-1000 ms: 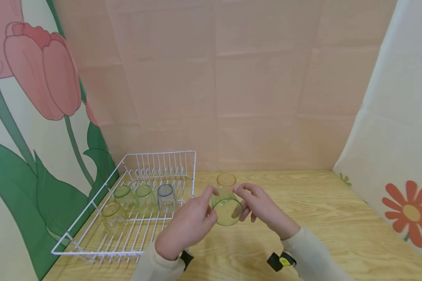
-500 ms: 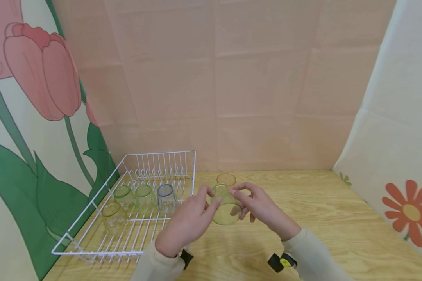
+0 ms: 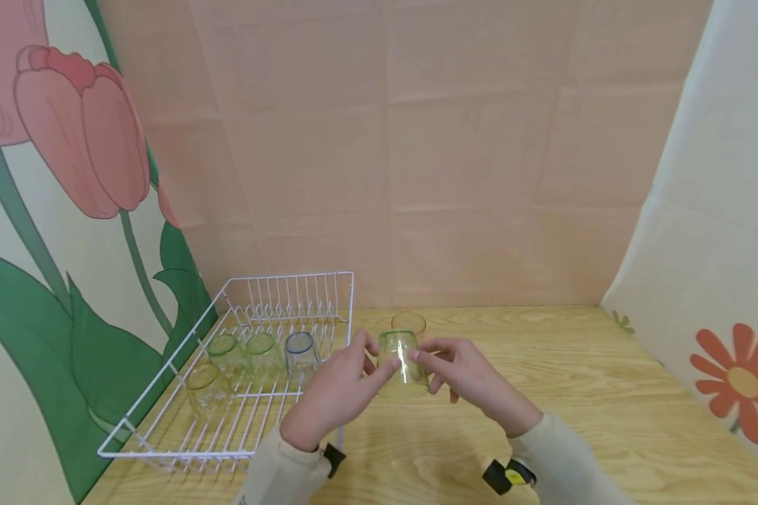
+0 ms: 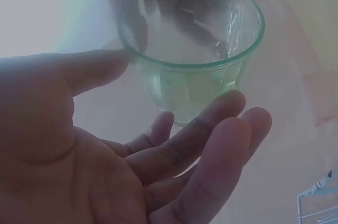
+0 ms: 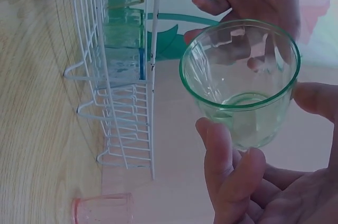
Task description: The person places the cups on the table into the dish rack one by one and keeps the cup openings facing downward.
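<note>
A clear green-tinted drinking glass (image 3: 396, 344) is raised over the table between both hands, its narrow base up and its wide mouth tilted down. My left hand (image 3: 335, 396) holds its left side, the thumb lying across the front. On the other side my right hand (image 3: 476, 379) grips it with thumb and bent fingers. The green rim (image 4: 198, 65) faces the left wrist camera. In the right wrist view, the glass's inside (image 5: 248, 92) shows through the mouth. Part of the glass is hidden behind the thumbs in the head view.
Left of the hands stands a white wire dish rack (image 3: 177, 455). In it are a yellow glass (image 3: 205, 389), two green glasses (image 3: 262, 361) and a blue-rimmed glass (image 3: 301, 354). An orange-rimmed glass (image 3: 408, 320) stands behind the held one on the wooden table (image 3: 575, 400).
The green glass has turned in the hands: its mouth, which faced the head camera, now points further down and its base has come up. My left thumb has moved up onto its front.
</note>
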Demonstrator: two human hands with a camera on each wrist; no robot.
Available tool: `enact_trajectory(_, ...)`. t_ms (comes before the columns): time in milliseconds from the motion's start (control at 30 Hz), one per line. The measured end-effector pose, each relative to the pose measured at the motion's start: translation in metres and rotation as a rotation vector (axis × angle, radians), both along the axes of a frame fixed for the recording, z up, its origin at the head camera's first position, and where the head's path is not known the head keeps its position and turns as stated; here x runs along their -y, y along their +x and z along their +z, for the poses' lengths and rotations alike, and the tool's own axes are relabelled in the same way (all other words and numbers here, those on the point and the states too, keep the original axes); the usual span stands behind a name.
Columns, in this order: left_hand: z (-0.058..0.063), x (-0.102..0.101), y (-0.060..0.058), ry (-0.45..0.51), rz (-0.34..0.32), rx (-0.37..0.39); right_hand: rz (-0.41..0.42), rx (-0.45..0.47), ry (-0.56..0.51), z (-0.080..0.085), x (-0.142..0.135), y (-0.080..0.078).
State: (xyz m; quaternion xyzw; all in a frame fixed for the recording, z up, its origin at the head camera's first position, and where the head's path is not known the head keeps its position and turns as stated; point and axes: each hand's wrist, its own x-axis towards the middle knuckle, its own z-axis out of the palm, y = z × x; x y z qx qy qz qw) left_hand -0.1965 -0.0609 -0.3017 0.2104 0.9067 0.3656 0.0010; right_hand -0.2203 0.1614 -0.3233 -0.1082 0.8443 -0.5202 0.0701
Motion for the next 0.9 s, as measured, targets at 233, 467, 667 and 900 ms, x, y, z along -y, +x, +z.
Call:
enact_trajectory(233,-0.0017,0.0004,-0.0019,0.011,-0.011,0.027,0.015,0.001,0.002,-0.0007,-0.0024,0.0002)
enact_trajectory(467,-0.0013,0.0021,-0.0011,0.017,-0.043,0.042,0.051,-0.02,0.044,-0.0043,-0.0032,-0.0003)
enact_trajectory(667,-0.0032,0.0028,-0.0001,0.005,-0.046,0.053,0.057,-0.001,0.06,-0.0069,-0.0017,-0.0002)
enact_trajectory(900,-0.0021,0.008,-0.0023,0.018,-0.083,0.045,0.052,-0.004,0.069,-0.009,-0.001,-0.001)
